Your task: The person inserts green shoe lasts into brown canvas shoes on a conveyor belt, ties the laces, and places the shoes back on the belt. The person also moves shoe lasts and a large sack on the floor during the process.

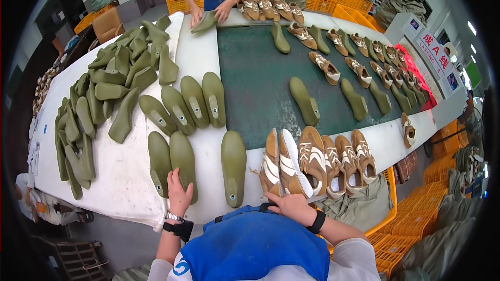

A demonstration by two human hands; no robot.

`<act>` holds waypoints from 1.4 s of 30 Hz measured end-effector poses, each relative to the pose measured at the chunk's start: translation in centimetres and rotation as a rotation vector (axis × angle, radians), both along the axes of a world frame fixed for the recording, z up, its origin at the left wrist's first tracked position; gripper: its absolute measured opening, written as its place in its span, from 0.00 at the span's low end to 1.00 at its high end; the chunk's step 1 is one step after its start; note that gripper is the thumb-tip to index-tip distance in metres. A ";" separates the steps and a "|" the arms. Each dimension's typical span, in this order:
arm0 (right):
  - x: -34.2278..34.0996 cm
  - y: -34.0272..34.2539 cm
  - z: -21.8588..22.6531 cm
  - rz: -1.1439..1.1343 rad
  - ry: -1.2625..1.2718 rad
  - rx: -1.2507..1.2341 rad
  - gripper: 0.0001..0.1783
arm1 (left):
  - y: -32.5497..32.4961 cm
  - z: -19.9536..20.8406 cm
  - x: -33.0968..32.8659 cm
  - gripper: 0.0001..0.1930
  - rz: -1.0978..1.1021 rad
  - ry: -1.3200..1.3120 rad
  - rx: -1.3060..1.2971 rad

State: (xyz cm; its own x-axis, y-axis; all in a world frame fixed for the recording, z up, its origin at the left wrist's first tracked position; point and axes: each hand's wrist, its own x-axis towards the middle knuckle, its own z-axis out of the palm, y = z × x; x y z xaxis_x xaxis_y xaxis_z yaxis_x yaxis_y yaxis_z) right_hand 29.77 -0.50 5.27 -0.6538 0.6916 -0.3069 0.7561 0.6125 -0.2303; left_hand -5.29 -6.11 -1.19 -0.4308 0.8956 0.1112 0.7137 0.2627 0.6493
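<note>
My left hand [179,198] is wrapped over the near end of an olive-green shoe last [183,156], beside a similar last [160,158] on its left. My right hand [292,208] reaches the heel end of a tan-and-white sneaker [271,164]; thumb and forefinger are apart, and the other fingers are partly hidden. Next to it a sneaker rests on its side, its white sole [294,161] showing. Several tan sneakers [312,151] continue this row to the right. Between my hands lies a single last [233,166], sole up.
A heap of olive lasts [125,62] covers the table's left part. Lasts and sneakers line the dark green conveyor belt [260,83]. Across the table, a person's hands [211,14] hold a last. Orange crates [401,239] stand at the right, below table height.
</note>
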 end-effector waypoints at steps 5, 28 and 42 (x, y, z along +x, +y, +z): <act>-1.0 0.2 -1.2 -0.063 0.183 0.096 0.27 | 1.8 2.4 2.6 0.29 -0.175 0.382 0.142; -3.2 1.5 3.1 -0.319 0.913 -0.147 0.18 | 7.5 4.6 9.7 0.29 -0.475 -0.968 -0.019; -4.3 1.5 6.3 -0.147 0.817 -0.831 0.23 | 3.8 10.8 7.5 0.23 -0.421 -0.270 0.181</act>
State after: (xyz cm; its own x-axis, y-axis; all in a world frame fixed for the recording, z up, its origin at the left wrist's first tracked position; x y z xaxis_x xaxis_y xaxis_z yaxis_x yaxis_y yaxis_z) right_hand 25.47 0.97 11.53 -0.7960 0.5615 -0.2260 0.2497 -0.0355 -0.9677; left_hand 2.26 -2.30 9.57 -0.0730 0.9738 0.2152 0.5347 -0.1439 0.8327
